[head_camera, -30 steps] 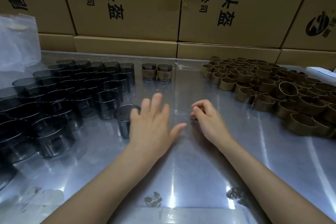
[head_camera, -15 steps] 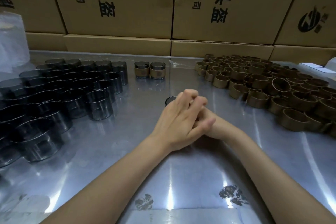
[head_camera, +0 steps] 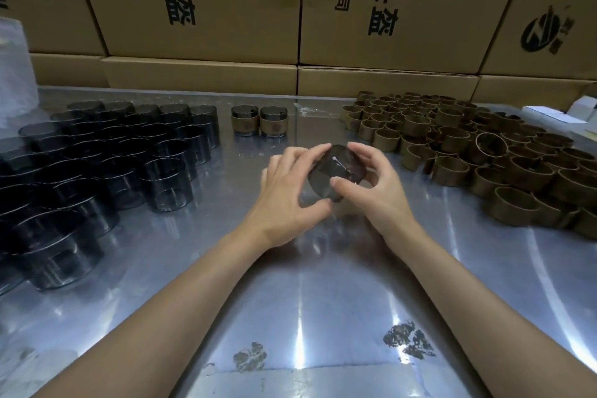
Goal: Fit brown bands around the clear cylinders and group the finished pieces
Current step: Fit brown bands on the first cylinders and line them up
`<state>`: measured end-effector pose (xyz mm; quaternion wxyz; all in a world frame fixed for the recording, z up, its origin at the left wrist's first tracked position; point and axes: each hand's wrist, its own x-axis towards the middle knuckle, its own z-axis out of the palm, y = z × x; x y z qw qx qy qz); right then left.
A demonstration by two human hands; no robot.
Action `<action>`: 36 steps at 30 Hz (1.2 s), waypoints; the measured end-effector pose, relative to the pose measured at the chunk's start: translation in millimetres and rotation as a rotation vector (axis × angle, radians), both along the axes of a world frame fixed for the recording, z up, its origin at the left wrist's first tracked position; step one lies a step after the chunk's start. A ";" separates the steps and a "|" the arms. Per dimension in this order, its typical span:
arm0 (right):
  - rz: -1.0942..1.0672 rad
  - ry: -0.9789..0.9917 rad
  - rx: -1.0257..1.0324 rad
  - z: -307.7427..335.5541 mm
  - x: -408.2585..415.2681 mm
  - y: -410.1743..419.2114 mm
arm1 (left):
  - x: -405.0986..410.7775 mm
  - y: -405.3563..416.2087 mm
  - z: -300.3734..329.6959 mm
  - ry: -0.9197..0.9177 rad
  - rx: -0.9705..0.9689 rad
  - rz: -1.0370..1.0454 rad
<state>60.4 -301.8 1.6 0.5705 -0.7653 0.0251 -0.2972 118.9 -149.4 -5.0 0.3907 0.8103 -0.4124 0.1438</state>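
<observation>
above the shiny metal table [head_camera: 290,317], backed by cardboard boxes [head_camera: 206,0], both hands' fingers [head_camera: 310,152] grip seemingly one clear cylinder [head_camera: 336,173].

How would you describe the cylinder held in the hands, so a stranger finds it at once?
On the metal table, between the block of clear cylinders and the brown bands, both hands meet. The held cylinder is tilted, the only one off the table.

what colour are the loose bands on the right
Brown, like cardboard; the loose bands show best in the head view.
</observation>
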 end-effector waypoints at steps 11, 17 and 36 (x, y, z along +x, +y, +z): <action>-0.040 0.177 -0.230 -7.0 2.5 -1.3 | 9.0 -5.0 -11.3 0.106 0.157 0.060; 0.078 0.263 -0.106 -3.2 4.6 -11.8 | 6.5 -3.3 -8.1 0.172 0.176 0.025; -0.864 0.534 -0.598 -6.7 7.6 -100.4 | 9.0 -3.9 -7.3 0.266 0.200 0.009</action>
